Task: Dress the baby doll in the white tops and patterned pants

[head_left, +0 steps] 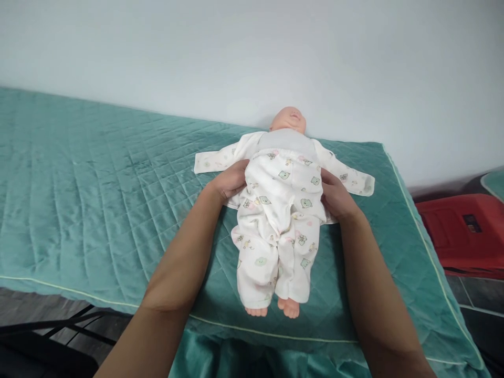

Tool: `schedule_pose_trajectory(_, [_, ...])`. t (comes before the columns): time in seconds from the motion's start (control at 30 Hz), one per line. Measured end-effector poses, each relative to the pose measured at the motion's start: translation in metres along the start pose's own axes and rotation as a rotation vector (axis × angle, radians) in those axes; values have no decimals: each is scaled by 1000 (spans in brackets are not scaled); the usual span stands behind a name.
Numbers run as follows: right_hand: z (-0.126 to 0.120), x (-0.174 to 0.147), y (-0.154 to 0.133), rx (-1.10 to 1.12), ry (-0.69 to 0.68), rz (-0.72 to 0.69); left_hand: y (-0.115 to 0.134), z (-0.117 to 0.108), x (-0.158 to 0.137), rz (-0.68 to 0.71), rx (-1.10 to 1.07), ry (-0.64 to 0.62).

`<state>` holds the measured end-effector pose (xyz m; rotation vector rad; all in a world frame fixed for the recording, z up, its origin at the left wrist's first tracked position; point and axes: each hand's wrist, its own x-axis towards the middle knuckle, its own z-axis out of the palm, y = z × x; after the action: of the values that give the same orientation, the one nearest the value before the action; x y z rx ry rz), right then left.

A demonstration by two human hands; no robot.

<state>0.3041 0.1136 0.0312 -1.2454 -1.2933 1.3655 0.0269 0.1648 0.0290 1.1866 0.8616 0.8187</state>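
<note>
A baby doll (288,119) lies on its back, its head towards the wall and its bare feet towards me. It wears white printed trousers (287,184), pulled up high over a plain pale top. An open white printed jacket (214,160) is spread beneath it, both sleeves stretched outwards. My left hand (233,179) is closed on the trousers at the left side of the waist. On the opposite side my right hand (335,194) grips them too. The fingertips of both hands are hidden behind the cloth and the doll's body.
A green quilted cover (98,194) with pale piping lies over the table, against a white wall (236,58). Beyond the right edge stands a red plastic object (464,231). Black metal legs (79,323) show at the lower left.
</note>
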Motion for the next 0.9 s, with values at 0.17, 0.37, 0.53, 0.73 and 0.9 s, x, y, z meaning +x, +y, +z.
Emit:
schedule_pose_trajectory(0.17, [-1, 3, -2, -73, -24, 68, 0, 1, 0, -37, 4, 7])
schedule_pose_trajectory(0.37, [-1, 4, -2, -24, -1, 63, -2, -3, 4, -52, 18, -15])
schedule_pose_trajectory(0.53, [-12, 7, 3, 29, -33, 82, 0, -3, 4, -69, 123, 25])
schedule_pose_trajectory(0.73, [-9, 8, 5, -39, -30, 92, 7, 1, 0, -14, 301, 58])
schedule_pose_trajectory(0.9, [-2, 11, -2, -264, 134, 55, 11, 1, 0, 30, 322, 17])
